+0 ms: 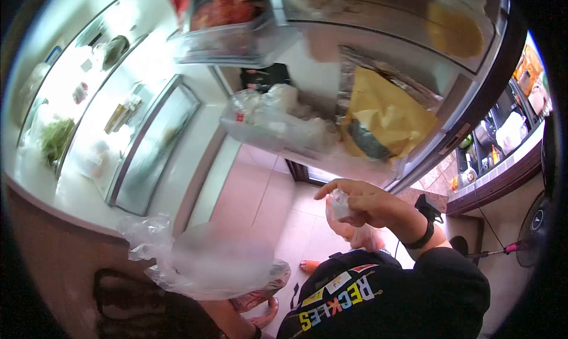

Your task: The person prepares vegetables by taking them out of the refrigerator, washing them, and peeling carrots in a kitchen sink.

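My right hand [370,206] is in front of the fridge door, its index finger stretched out and its other fingers closed on a small crumpled piece of whitish plastic [340,204]. At the lower left, my left hand [269,316] curls under a plastic bag [225,259]. The bag is clear and puffed, its loose end crumpled to the left. Reddish contents [260,294] show at its lower right, but I cannot make out what they are. Part of my left hand is hidden behind the bag.
The open fridge [195,185] has lit shelves at left, with leafy greens [57,139] and a clear drawer [157,149]. Its door bins hold plastic bags [284,117] and a yellow packet [390,114]. A fan [535,223] stands at right; tiled floor [266,191] lies below.
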